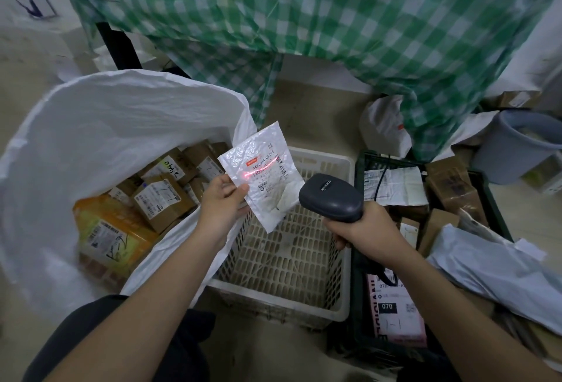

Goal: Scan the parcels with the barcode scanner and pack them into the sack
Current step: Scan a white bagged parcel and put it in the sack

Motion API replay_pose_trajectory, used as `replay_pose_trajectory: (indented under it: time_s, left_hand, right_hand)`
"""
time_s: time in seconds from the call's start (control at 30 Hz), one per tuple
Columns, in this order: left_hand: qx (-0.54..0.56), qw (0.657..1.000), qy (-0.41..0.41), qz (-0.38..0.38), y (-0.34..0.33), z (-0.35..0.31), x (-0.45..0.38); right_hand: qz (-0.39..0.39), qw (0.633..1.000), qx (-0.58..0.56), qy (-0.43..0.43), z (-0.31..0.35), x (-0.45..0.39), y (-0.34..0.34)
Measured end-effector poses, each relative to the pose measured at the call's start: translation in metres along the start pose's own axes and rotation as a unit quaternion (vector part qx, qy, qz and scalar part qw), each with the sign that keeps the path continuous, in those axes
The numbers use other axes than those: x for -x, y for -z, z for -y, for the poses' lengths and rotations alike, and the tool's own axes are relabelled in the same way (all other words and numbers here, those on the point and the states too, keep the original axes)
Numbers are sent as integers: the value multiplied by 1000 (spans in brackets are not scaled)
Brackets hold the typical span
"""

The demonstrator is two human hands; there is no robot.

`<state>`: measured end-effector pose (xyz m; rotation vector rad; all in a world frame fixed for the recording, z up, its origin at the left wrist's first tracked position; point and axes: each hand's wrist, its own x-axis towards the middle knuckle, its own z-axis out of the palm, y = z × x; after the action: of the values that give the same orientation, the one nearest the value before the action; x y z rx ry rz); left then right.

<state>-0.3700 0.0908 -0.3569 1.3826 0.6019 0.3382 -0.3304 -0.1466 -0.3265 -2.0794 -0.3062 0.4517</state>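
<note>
A green-and-white checked cloth hangs beyond the off-white perforated crate. Left of the crate, the white sack holds brown cardboard boxes and an orange-yellow parcel. Above the crate, a red scan line crosses the white mailer beside the dark grey barcode scanner.

A parcel sorting room: labelled cardboard parcels fill a white sack at nine o'clock, more mailers crowd a dark crate at three o'clock.

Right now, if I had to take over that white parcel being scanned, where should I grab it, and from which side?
Probably by its lower left edge, from the sack side, as the left hand pinches it. The parcel is a thin flat pouch, and that hold keeps fingers off the label facing the scanner.
</note>
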Motion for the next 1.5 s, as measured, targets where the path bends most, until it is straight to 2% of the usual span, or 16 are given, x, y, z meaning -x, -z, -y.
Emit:
replay_pose_trajectory:
  time_s: [0.27, 0.4, 0.47, 0.6, 0.67, 0.8, 1.0, 1.13, 1.2, 1.3, 1.4, 1.5]
  left_hand:
    - [-7, 1000, -5, -9, 10, -5, 8]
    - [-19, 999, -38, -28, 32, -15, 24]
    - [-18, 996, -62, -61, 53, -23, 34]
    - [-10, 978, -108, -180, 104, -40, 50]
    - [-25, 970, -100, -222, 128, -44, 46]
    - [-62, 964, -44, -256, 147, -38, 9]
    - [-123, 962, 17, -242, 119, -41, -96]
    - [-123, 976, 33, -177, 89, -30, -132]
    - [-138, 979, 19, -147, 83, -21, -137]
    - [-183, 970, -36, -156, 82, -17, -132]
    - [-184, 966, -79, -165, 82, -21, -110]
    - [-197, 966, -93, -138, 80, -24, -72]
  right_hand:
    - [-1, 1000, -16, 14, 3, -1, -3]
    - [-42, 997, -57, 28, 9, -7, -10]
    - [-61, 994, -91, 24, 15, -13, -17]
    - [-86, 989, -122, 11, 25, -28, -34]
    - [-92, 986, -137, -3, 28, -34, -42]
    - [-95, 986, -139, -17, 25, -40, -52]
    - [-126, 981, -136, -51, 5, -48, -43]
    - [-144, 977, -145, -56, -5, -52, -33]
    - [-142, 978, -145, -55, -6, -54, -29]
    - [-141, 979, -139, -51, -7, -54, -26]
    - [-137, 981, -130, -46, -6, -50, -23]
    - [-131, 981, -136, -41, -2, -42, -20]
